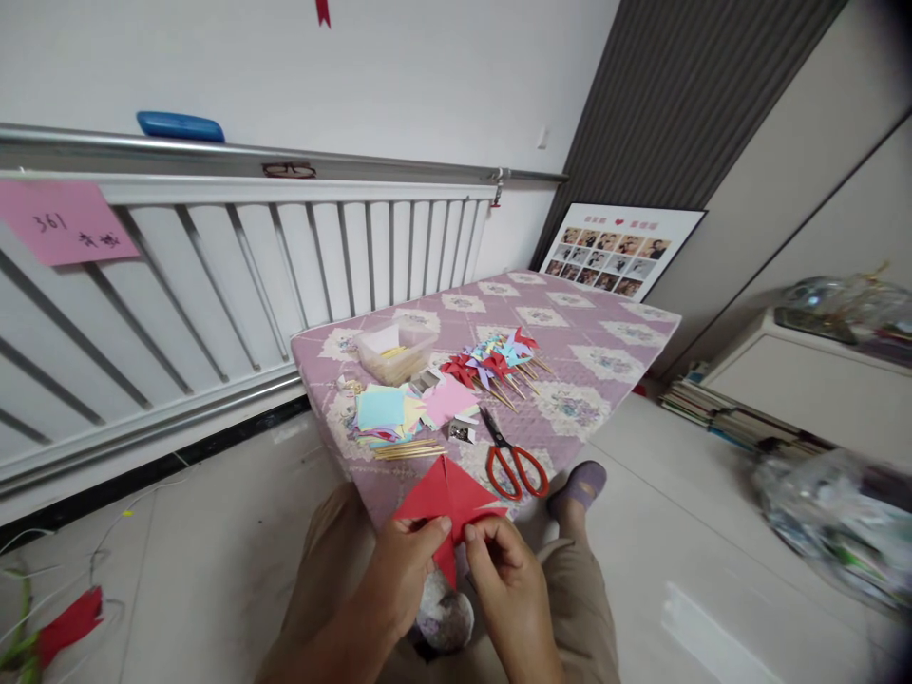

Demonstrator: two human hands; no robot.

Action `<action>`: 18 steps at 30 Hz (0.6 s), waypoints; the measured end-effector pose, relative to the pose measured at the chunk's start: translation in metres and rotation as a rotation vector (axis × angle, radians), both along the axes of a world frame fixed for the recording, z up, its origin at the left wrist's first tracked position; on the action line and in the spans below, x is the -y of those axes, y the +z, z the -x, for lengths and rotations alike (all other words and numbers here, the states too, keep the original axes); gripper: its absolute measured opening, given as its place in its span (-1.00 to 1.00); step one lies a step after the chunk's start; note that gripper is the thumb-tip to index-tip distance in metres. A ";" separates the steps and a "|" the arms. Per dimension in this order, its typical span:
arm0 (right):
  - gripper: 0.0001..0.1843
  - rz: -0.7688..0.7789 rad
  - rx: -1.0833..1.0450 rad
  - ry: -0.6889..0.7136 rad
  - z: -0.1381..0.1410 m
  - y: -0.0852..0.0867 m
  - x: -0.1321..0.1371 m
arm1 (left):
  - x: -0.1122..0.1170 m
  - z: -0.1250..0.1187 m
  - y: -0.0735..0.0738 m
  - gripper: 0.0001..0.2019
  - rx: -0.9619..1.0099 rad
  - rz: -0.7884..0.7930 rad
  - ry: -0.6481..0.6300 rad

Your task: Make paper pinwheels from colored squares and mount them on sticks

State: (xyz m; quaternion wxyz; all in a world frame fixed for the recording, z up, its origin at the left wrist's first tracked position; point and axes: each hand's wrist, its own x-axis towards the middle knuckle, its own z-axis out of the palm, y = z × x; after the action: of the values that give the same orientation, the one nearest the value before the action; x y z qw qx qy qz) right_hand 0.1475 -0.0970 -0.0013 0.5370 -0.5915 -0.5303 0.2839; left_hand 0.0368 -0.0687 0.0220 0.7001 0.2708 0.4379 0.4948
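Observation:
Between both hands is a red paper square [451, 494] with cuts running in from its corners. My left hand [413, 560] pinches its left side between thumb and fingers. On the right side, my right hand [503, 560] grips the same paper with thumb and fingertips. Just beyond the paper lie scissors [509, 456] with red handles, blades pointing away. Thin wooden sticks [409, 449] rest at the table's near left, beside a stack of coloured paper squares [381, 408]. A small open box of metal pins [462, 431] sits near the scissors.
Several finished paper pinwheels on sticks [495, 361] lie in a heap mid-table. A clear plastic box [396, 350] stands at the left, on the patterned tablecloth [570, 366]. A white radiator [342, 252] runs behind the table; a photo board [619, 249] leans at the far end.

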 end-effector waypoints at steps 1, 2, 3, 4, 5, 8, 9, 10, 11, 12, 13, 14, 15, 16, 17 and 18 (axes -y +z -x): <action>-0.75 -0.003 0.002 -0.004 0.000 0.000 0.000 | 0.000 0.000 0.001 -0.88 0.005 -0.019 -0.009; -0.75 -0.005 0.008 -0.006 -0.001 0.000 0.000 | 0.000 0.000 0.001 -0.91 -0.003 -0.030 -0.014; -0.75 -0.007 0.015 -0.007 -0.001 0.001 0.000 | 0.001 0.000 0.001 -0.94 -0.026 -0.029 -0.017; -0.75 -0.007 0.022 -0.008 -0.002 0.002 0.000 | 0.001 0.000 0.000 -0.96 -0.059 -0.019 -0.012; -0.75 -0.008 0.026 -0.008 -0.002 0.003 0.000 | 0.001 0.000 -0.002 -0.96 -0.089 -0.011 -0.008; -0.76 -0.002 0.028 -0.009 -0.001 0.005 0.000 | 0.001 -0.001 -0.011 -0.94 -0.137 -0.008 0.003; -0.76 0.002 0.027 -0.007 0.000 0.005 0.000 | 0.001 -0.001 -0.014 -0.92 -0.143 -0.015 0.008; -0.76 0.003 0.027 -0.003 0.000 0.005 0.001 | 0.001 -0.002 -0.017 -0.91 -0.146 -0.028 0.011; -0.75 0.003 0.026 0.004 0.001 0.004 0.002 | 0.001 -0.002 -0.020 -0.90 -0.152 -0.041 0.010; -0.75 0.003 0.023 0.011 0.001 0.002 0.003 | 0.000 -0.002 -0.022 -0.89 -0.160 -0.054 0.006; -0.76 0.000 0.014 0.017 0.001 0.001 0.004 | -0.001 -0.002 -0.023 -0.88 -0.169 -0.062 0.001; -0.78 -0.003 -0.004 0.012 -0.001 -0.001 0.006 | -0.002 -0.001 -0.024 -0.87 -0.181 -0.065 -0.005; -0.81 -0.005 -0.032 -0.008 -0.004 -0.002 0.007 | -0.003 0.001 -0.024 -0.87 -0.205 -0.063 -0.020; -0.84 -0.006 -0.069 -0.044 -0.008 -0.003 0.008 | -0.004 0.003 -0.023 -0.86 -0.236 -0.059 -0.037; -0.84 -0.011 -0.115 -0.100 -0.012 -0.002 0.009 | -0.006 0.007 -0.023 -0.87 -0.263 -0.052 -0.051; -0.79 -0.016 -0.167 -0.158 -0.017 -0.001 0.009 | -0.007 0.010 -0.021 -0.87 -0.286 -0.043 -0.062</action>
State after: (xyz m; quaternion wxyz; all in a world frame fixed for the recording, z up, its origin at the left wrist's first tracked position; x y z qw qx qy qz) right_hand 0.1650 -0.1063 -0.0024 0.6048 -0.6014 -0.4378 0.2845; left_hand 0.0265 -0.0615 0.0006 0.6394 0.3668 0.5141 0.4384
